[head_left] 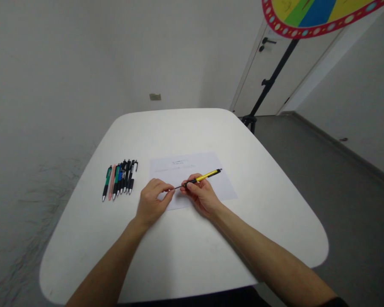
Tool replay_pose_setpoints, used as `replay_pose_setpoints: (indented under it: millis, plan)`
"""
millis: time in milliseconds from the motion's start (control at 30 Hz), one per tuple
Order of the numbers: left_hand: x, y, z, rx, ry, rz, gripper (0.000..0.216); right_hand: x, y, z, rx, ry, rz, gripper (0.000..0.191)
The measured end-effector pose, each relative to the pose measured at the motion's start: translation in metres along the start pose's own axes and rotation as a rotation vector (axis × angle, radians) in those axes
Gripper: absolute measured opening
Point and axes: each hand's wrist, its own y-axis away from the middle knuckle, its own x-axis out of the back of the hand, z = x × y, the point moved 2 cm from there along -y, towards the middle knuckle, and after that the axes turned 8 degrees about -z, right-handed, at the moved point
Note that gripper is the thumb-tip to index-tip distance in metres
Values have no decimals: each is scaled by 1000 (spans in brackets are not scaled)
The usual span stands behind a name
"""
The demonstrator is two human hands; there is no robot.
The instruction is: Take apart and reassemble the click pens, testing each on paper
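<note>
My right hand grips a yellow ballpoint pen with a black grip, its clicker end pointing up to the right. A thin dark pen refill extends from the pen's front end toward the left. Its far end is pinched between thumb and forefinger of my left hand. Both hands are over a white sheet of paper with a few lines of small print, too small to read. Whether the refill is still partly inside the pen is hard to make out.
Several pens lie side by side left of the paper, green, pink, blue and black ones among them. The white table has rounded corners. Beyond its right edge a black stand carries a colourful wheel before a door.
</note>
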Motion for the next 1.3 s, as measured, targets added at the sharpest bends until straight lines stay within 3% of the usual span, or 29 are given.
replay_pose_setpoints:
  millis: [533, 767, 967, 1133, 1300]
  plan:
    - [1, 1, -2, -52, -59, 53, 8, 0, -2, 3, 10, -45, -39, 35]
    - [5, 0, -2, -64, -86, 61, 9, 4, -4, -2, 57, -64, 21, 35]
    - [18, 3, -16, -20, -316, 156, 10, 9, -4, -3, 79, -80, 67, 35]
    - [6, 9, -20, 20, -599, -7, 17, 9, -4, -2, 87, -76, 79, 36]
    - [-8, 11, -16, 62, -717, -114, 20, 9, -4, -3, 77, -59, 90, 35]
